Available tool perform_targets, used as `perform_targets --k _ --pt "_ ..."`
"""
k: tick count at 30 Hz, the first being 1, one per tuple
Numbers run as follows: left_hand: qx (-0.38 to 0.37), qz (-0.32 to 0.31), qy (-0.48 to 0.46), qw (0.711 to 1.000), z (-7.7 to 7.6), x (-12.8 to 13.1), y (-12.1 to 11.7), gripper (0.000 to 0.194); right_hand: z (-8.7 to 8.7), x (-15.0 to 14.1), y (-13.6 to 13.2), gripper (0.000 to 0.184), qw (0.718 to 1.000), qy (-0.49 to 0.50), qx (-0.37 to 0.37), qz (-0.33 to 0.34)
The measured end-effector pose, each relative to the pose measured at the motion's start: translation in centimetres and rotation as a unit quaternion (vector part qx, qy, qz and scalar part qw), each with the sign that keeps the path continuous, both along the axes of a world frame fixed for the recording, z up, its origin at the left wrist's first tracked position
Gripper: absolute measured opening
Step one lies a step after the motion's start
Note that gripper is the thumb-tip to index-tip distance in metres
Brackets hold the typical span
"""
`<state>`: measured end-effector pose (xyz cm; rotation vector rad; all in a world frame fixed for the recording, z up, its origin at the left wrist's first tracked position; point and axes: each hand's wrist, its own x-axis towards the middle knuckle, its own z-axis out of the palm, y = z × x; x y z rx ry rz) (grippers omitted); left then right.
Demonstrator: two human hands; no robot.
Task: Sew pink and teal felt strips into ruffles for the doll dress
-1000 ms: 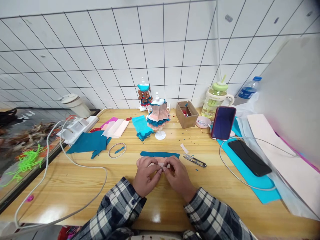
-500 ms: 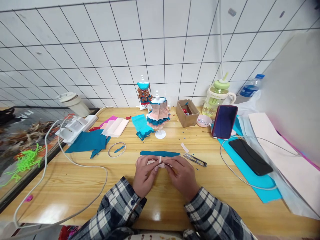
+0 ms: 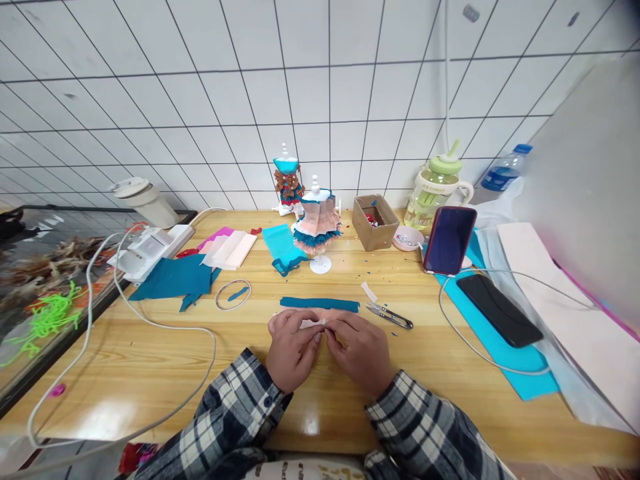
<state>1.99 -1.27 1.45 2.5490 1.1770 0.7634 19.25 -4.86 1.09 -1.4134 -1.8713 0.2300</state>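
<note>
My left hand (image 3: pixel 291 351) and my right hand (image 3: pixel 359 349) meet at the middle of the wooden table (image 3: pixel 150 373), fingertips pinched together on a small pale pink strip of felt (image 3: pixel 313 324). Most of the strip is hidden under my fingers. Just beyond my hands lies a long teal felt strip (image 3: pixel 320 304). Small thread snips (image 3: pixel 389 315) rest to the right of it, a little past my right hand.
A doll dress on a white stand (image 3: pixel 317 230), a cardboard box (image 3: pixel 375 221), teal and pink felt pieces (image 3: pixel 176 279), a wire ring (image 3: pixel 233 294), two phones (image 3: pixel 448 241), a green-lidded jug (image 3: pixel 436 191) and a white cable (image 3: pixel 150 327) surround the work spot.
The short white end that stood up between my fingers half a second ago now lies lower, pressed between my fingertips. My hands stay in the same spot; the view has tilted slightly.
</note>
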Motion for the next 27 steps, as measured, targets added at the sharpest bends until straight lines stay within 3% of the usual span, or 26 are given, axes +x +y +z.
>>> perform_targets --k 10,20,27 --pt "0.026 0.002 0.022 0.999 -0.12 -0.15 -0.18 0.025 -0.36 -0.27 0.45 0.010 0.987 0.140 -0.064 -0.046" --pt "0.027 -0.007 -0.009 1.000 -0.21 -0.05 0.00 0.022 -0.23 -0.20 0.80 0.010 0.970 0.219 -0.100 -0.039" --pt "0.028 0.020 -0.031 0.999 -0.05 0.20 0.18 0.019 -0.48 -0.35 0.88 0.012 0.961 0.254 -0.103 -0.024"
